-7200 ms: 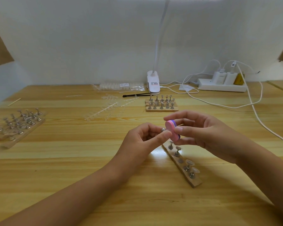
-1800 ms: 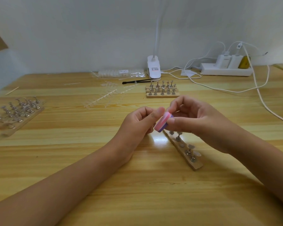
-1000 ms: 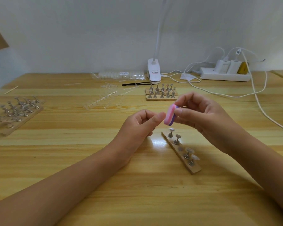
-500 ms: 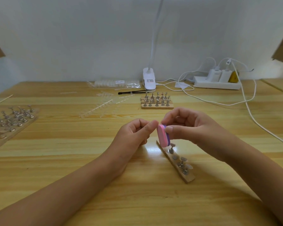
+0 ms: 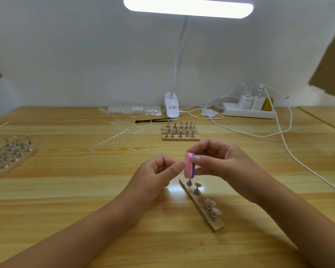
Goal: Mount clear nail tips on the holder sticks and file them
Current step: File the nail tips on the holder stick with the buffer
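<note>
We hold the pink and purple file block (image 5: 189, 165) upright in our right hand (image 5: 219, 165), pinched between thumb and fingers, its pink face turned toward the left hand (image 5: 159, 171). The left hand is closed, thumb against curled fingers, right against that face; we judge it grips 1 holder stick with a clear nail tip, but both are hidden, so we cannot tell for sure. Just below the block, near the middle of the counter (image 5: 66, 190), lies the wooden strip (image 5: 201, 206) with 4 sticks standing and 1 bare disc; 2 sticks nearest us carry clear nail tips (image 5: 213, 206). To file well, we should keep the block steady, stroke lightly along the tip's edge, and turn the stick rather than the block, since a thin tip could pop off under pressure. Toward the far edge sit another wooden stand (image 5: 180, 132) and clear tip strips (image 5: 120, 136); a third board of sticks (image 5: 10, 151) is at the left edge.
</note>
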### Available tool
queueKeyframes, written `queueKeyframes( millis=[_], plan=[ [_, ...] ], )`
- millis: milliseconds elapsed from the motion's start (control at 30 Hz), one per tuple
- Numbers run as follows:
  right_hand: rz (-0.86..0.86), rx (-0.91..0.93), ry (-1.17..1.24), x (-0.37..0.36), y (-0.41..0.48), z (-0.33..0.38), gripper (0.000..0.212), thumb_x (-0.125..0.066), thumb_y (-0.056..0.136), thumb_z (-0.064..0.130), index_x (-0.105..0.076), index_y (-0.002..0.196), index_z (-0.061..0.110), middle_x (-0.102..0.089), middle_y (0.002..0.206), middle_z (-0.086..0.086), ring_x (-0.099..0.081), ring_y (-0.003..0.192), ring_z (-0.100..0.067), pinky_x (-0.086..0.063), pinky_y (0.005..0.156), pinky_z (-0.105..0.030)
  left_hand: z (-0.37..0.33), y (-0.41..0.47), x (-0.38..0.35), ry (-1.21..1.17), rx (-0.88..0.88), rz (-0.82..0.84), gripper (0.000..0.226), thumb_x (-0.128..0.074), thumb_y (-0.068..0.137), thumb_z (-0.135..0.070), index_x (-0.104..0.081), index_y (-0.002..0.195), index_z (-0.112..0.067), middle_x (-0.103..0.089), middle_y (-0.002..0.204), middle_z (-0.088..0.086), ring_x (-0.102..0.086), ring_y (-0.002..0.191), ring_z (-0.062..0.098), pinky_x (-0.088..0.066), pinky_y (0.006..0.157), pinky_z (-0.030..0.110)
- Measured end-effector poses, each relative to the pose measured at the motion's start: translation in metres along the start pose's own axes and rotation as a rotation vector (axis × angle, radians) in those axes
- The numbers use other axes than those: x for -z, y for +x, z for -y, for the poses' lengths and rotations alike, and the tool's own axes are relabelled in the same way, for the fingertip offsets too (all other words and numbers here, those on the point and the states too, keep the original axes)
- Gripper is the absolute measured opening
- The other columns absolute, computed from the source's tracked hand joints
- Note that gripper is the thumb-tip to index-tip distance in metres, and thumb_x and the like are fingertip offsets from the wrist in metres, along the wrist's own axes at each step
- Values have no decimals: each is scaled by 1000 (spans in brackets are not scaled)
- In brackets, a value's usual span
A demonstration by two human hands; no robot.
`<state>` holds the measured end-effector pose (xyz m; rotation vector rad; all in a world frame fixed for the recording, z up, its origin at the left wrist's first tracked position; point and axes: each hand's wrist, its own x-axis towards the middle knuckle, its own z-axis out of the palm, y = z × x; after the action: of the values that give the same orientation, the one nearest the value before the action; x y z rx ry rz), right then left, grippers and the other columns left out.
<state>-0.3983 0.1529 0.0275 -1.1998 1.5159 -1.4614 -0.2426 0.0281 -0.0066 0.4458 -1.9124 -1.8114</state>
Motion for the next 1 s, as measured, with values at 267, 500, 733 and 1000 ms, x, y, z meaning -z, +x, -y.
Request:
queueKeyframes(
  millis=[267,500,733,1000],
  plan=[
    [8,6,11,3,-1,6,25,-73,77,19,-70,99,7,-73,90,-6,-72,84,-20,-57,73,-24,0,-1,-1,-18,5,16,34,-71,71,-46,-70,88,-16,-65,67,-17,-55,59,-8,-41,60,5],
    [25,-10,15,3,-1,6,20,-73,80,19,-71,99,11,-74,93,-6,-73,88,-22,-57,76,-26,-2,-1,-1,-12,10,2,15,-70,69,-50,-71,69,-35,-59,62,-19,-50,58,-5,-41,59,8],
    [27,-20,56,-3,-1,3,26,-73,77,19,-68,101,10,-72,97,-7,-73,90,-24,-58,75,-26,-1,0,1,-29,47,-54,18,-69,66,-56,-71,68,-39,-56,60,-20,-49,57,-4,-42,57,9],
    [3,-17,120,-8,-2,3,29,-73,75,18,-67,101,7,-72,97,-8,-73,94,-26,-58,78,-27,1,2,2,-31,58,-58,26,-75,70,-63,-72,71,-38,-52,61,-16,-46,59,0,-44,64,17]
  ],
)
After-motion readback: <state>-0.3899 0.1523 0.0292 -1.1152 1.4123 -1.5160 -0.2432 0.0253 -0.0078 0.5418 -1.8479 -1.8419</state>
